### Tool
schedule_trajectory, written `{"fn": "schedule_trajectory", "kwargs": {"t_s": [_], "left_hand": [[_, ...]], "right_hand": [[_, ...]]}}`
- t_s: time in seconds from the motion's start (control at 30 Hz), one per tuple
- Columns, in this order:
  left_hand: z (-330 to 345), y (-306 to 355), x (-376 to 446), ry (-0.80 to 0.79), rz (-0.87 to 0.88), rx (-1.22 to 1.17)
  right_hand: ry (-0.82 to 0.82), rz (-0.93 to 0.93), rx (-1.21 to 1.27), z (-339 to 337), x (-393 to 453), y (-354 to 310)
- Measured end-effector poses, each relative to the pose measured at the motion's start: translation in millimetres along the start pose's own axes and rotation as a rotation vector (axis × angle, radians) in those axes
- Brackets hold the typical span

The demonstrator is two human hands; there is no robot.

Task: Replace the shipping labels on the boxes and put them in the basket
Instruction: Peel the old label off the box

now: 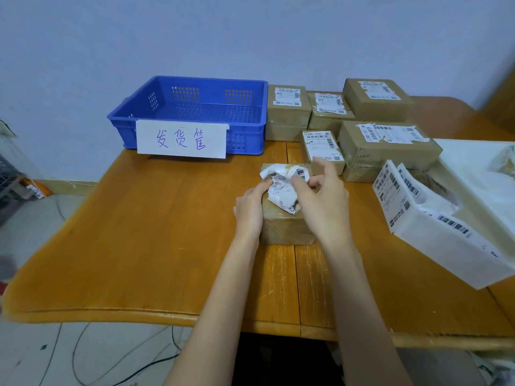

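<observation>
Near the table's (pixel 139 246) front edge: both hands, left (pixel 249 207) and right (pixel 323 196), are pinching and peeling the label (pixel 281 188) off the first box (pixel 287 227); basket (pixel 139 118) holding nothing; five boxes (pixel 387 146) waiting.

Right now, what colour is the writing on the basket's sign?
Purple, handwritten on the white sign, seen from the head view.

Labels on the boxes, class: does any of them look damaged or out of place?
Yes. The old label on the front box is crumpled and half peeled, pinched by the left hand and right hand. On the right-hand box the label has ragged, lifted edges.
</observation>
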State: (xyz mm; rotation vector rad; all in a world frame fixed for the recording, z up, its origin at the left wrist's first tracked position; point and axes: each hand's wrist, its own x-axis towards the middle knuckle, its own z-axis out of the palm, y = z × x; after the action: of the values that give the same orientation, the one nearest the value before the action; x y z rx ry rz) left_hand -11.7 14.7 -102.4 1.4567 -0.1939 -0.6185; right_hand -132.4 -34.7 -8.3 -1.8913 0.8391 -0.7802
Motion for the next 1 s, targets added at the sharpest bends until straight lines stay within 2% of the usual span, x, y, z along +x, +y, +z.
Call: {"fn": "schedule_trajectory", "kwargs": {"t_s": [0.13, 0.27, 0.47, 0.67, 0.87, 0.93, 1.0], "left_hand": [[0, -3, 3, 0.01, -0.005, -0.002], [-1, -3, 2, 0.03, -0.002, 0.007], [-1, 1, -1, -0.017, 0.02, 0.017], [0, -1, -3, -0.02, 0.034, -0.002], [1, 4, -6, 0.012, 0.054, 0.01], [0, 4, -6, 0.005, 0.03, -0.007], [0, 5, -7, 0.014, 0.011, -0.009]], "right_hand": [[-0.023, 0.073, 0.033, 2, 4, -8], [-0.053, 0.004, -0.122, 7, 5, -9], [-0.108, 0.103, 0.152, -3, 6, -5], [0.064, -0.001, 0.187, -10, -1, -2], [0.113, -0.274, -0.2, 2, -27, 3], [0.143, -0.256, -0.229, 10, -33, 5], [0.146, -0.168, -0.152, 13, -36, 5]]}}
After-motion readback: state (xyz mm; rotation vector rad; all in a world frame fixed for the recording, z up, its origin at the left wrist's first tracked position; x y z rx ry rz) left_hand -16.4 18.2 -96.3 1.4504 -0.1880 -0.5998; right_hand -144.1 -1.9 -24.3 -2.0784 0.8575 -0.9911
